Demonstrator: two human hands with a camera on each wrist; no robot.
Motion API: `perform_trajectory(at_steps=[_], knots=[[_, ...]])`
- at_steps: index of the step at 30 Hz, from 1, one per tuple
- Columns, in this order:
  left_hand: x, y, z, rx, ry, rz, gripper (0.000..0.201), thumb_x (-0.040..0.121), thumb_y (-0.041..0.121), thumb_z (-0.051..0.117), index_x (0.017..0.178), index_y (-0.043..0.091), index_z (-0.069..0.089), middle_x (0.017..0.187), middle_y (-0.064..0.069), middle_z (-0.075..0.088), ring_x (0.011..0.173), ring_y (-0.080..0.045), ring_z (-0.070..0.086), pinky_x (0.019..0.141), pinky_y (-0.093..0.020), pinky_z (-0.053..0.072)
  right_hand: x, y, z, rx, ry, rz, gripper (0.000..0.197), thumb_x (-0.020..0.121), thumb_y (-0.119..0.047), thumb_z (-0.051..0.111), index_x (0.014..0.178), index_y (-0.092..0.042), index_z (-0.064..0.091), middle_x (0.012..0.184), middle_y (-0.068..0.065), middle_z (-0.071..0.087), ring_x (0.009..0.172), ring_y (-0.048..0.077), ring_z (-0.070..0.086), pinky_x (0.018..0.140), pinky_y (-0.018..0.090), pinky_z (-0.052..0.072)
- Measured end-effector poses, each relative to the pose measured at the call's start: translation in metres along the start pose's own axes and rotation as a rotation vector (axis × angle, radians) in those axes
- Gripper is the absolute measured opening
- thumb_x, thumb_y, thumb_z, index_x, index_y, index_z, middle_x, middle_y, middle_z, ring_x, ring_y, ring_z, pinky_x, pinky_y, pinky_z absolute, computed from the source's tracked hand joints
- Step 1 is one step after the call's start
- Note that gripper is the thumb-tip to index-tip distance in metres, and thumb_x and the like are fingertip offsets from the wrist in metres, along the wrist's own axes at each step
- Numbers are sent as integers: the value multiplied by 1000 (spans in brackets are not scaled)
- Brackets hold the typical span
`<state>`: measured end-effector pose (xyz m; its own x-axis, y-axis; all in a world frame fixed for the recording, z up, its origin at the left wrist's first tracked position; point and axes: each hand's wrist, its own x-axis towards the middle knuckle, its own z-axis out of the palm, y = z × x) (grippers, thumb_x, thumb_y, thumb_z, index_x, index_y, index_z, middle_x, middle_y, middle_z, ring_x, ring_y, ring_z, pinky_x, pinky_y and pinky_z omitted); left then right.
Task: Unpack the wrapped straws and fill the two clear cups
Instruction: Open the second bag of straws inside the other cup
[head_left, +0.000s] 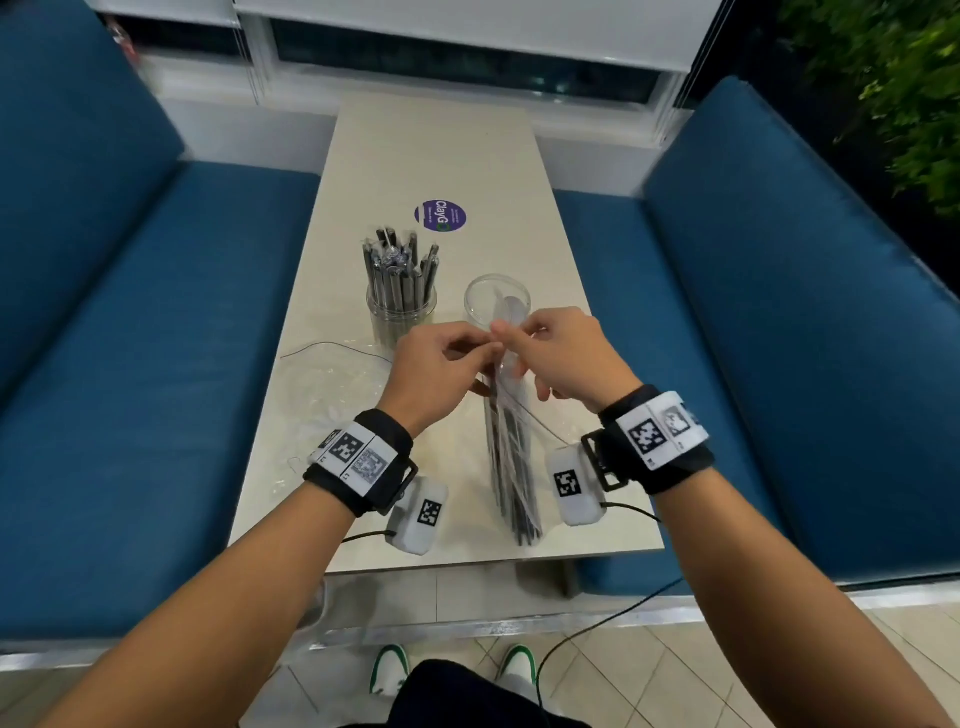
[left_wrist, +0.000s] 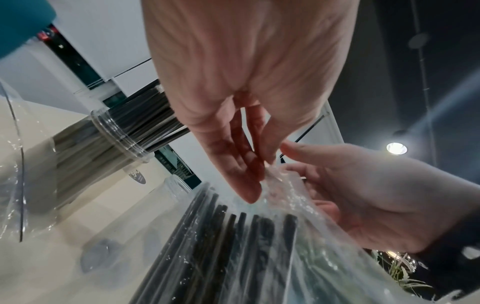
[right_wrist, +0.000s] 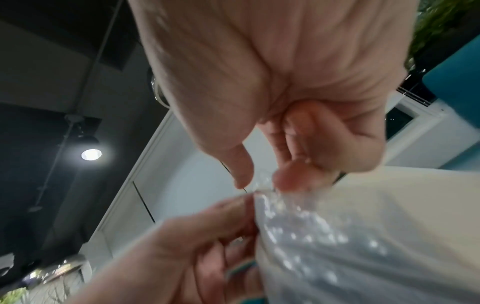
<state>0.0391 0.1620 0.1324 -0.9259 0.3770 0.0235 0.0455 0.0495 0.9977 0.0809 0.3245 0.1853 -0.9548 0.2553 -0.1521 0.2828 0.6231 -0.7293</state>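
A clear plastic bag of black straws stands upright near the table's front edge. My left hand and right hand both pinch its bunched top, fingertips almost touching. In the left wrist view the black straws show through the clear bag, with my left hand and right hand on it. The right wrist view shows the crinkled bag top pinched by the right hand. A clear cup full of straws stands behind the left hand. A second clear cup looks empty.
An empty crumpled clear wrapper with a thin black tie lies left of my left hand. A purple round sticker is on the beige table. Blue benches flank the table on both sides.
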Motion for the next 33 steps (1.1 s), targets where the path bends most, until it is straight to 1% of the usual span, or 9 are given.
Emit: perform_trajectory(at_steps=[3, 7, 11, 17, 20, 23, 26, 28, 33], knots=[[0, -1, 3, -14, 21, -18, 12, 99, 1, 69, 93, 5, 78, 82, -11, 74, 76, -26, 75, 67, -45, 68, 4, 4, 13, 25, 84, -68, 29, 101, -35, 65, 90, -9, 68, 78, 13, 76, 35, 4, 53, 38, 19, 42], [0, -5, 7, -144, 65, -145, 15, 102, 5, 66, 88, 6, 71, 104, -31, 70, 87, -28, 73, 64, -41, 66, 7, 16, 25, 124, 136, -41, 22, 102, -22, 63, 88, -6, 66, 74, 14, 74, 54, 19, 61, 53, 31, 51], [-1, -6, 19, -268, 81, -231, 22, 105, 6, 60, 84, 10, 62, 94, -15, 72, 82, -23, 72, 59, -34, 61, 1, 18, 31, 380, 117, 93, 22, 104, -15, 57, 86, -5, 65, 65, 10, 69, 44, 19, 57, 40, 24, 41], [-3, -2, 17, -466, 32, -311, 28, 110, 3, 45, 84, 12, 51, 90, -13, 76, 84, -22, 76, 64, -40, 64, 5, 31, 24, 647, 211, 226, 23, 95, -5, 38, 77, -7, 52, 75, 23, 60, 42, 21, 51, 44, 27, 38], [-3, -2, 20, -389, 73, -306, 25, 109, 6, 49, 86, 12, 55, 88, -11, 73, 81, -21, 74, 66, -42, 64, 1, 37, 19, 528, 81, 160, 31, 106, -26, 49, 82, -10, 57, 74, 13, 64, 54, 20, 52, 47, 28, 40], [-2, -4, 26, -338, 143, -297, 21, 108, 8, 54, 88, 10, 59, 84, -8, 71, 77, -18, 73, 69, -39, 62, -7, 38, 20, 301, -19, 102, 45, 96, -54, 66, 89, -9, 65, 78, 3, 69, 61, 13, 58, 52, 23, 45], [-5, -5, 28, -386, 152, -303, 6, 102, 10, 65, 102, 5, 65, 93, -11, 72, 85, -21, 73, 77, -36, 61, -9, 43, 23, 252, 23, 12, 21, 94, -28, 72, 83, -12, 65, 82, 11, 70, 68, 15, 58, 62, 30, 47], [-9, -13, 30, -265, 132, -301, 18, 98, 19, 74, 108, 4, 71, 97, -9, 73, 87, -20, 72, 81, -33, 61, -9, 46, 25, 310, 64, 1, 19, 94, -20, 71, 78, -17, 61, 81, 13, 69, 69, 18, 57, 65, 33, 46], [-15, -17, 21, -111, 175, -264, 18, 104, 10, 64, 89, 11, 75, 85, -15, 74, 77, -26, 70, 73, -39, 65, -14, 52, 22, 339, 148, 32, 20, 100, -7, 62, 84, -16, 54, 82, 14, 72, 61, 23, 67, 57, 34, 55]])
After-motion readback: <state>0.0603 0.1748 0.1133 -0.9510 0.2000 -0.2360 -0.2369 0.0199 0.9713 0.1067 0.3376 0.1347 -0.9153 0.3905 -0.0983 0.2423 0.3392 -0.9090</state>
